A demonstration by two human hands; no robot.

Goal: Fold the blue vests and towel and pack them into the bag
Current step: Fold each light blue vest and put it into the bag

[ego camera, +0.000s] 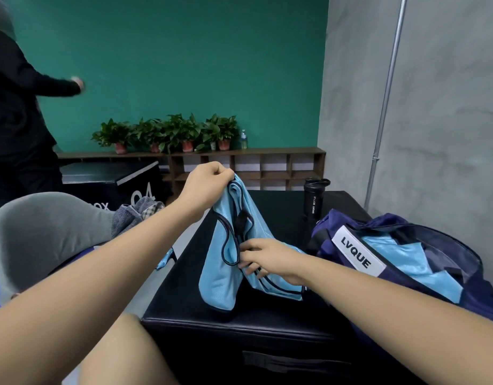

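light blue vest (226,262), navy bag (406,220), teal wall (184,65)

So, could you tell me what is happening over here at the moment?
A person is holding up a light blue vest, its lower end resting on a black padded box. The left hand pinches its top; the right hand grips its dark-trimmed edge lower down. The open navy LVQUE duffel bag beside it already holds blue fabric.

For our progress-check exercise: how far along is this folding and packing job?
Done: light blue cloth lies inside the navy duffel bag. In hand: the left hand holds up a light blue sports vest, the right hand grips its trim. Left: folding and packing it.
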